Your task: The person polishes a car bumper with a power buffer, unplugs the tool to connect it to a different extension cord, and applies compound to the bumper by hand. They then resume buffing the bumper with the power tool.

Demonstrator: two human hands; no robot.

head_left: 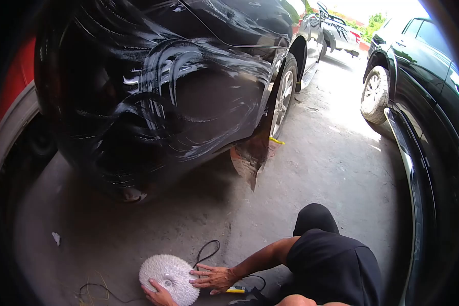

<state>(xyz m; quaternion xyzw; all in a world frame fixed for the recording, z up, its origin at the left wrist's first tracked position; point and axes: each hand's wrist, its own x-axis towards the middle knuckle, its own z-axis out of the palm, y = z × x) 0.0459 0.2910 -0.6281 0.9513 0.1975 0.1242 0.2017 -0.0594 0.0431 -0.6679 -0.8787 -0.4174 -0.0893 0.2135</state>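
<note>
A round, white, fluffy polishing pad (169, 270) is low in the head view, its face turned up with a small hole at the centre. My left hand (160, 295) holds its lower left rim, the thumb side partly hidden. At the pad's right edge, my right hand (214, 278) rests with its fingers spread, fingertips touching the fluffy border. A black cord (209, 247) loops beside the pad. Just below my right hand lies a small yellow-and-dark item (235, 289), mostly covered. Whatever is beneath the pad is hidden.
A black car panel (199, 97) smeared with whitish streaks fills the upper left. Paper (250, 160) hangs near its wheel (284, 97). Another dark vehicle (418, 102) stands at right, a red one (16, 76) at left. A white scrap (56, 238) lies on the concrete floor (321, 168).
</note>
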